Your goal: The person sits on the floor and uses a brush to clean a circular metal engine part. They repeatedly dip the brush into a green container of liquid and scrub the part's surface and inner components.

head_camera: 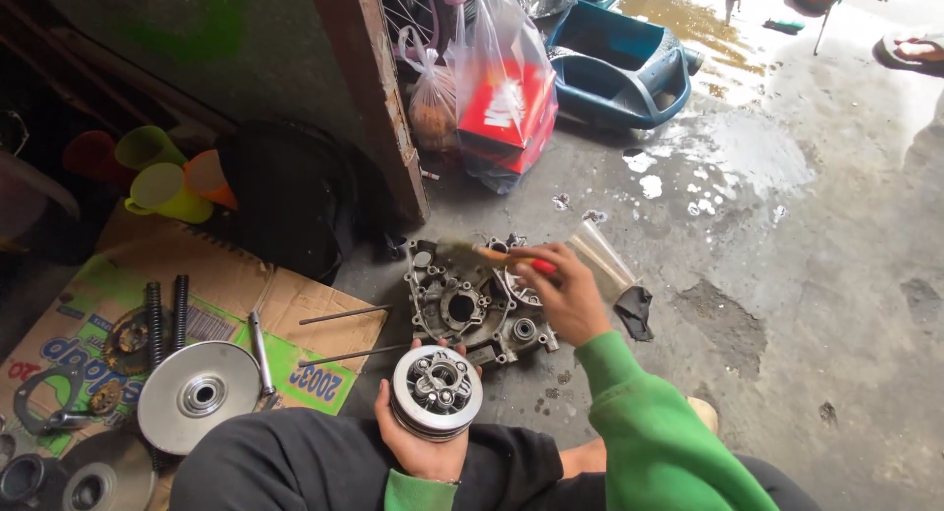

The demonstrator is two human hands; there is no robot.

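Lower centre: my left hand (425,442), fingers wrapped round a round clutch assembly (437,392). Centre: my right hand (568,297), fingers closed on a brush (484,254) over the engine case (470,309) on the floor.

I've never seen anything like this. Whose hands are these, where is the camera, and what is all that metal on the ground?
The one picture comes from a camera worn on a person's head, looking down. Their left hand holds a round grey metal clutch-like part. Their right hand holds a small wooden-handled brush over a grey metal engine casing lying on the concrete floor. To the left, a flattened cardboard box carries a shiny silver metal disc and two black coil springs.
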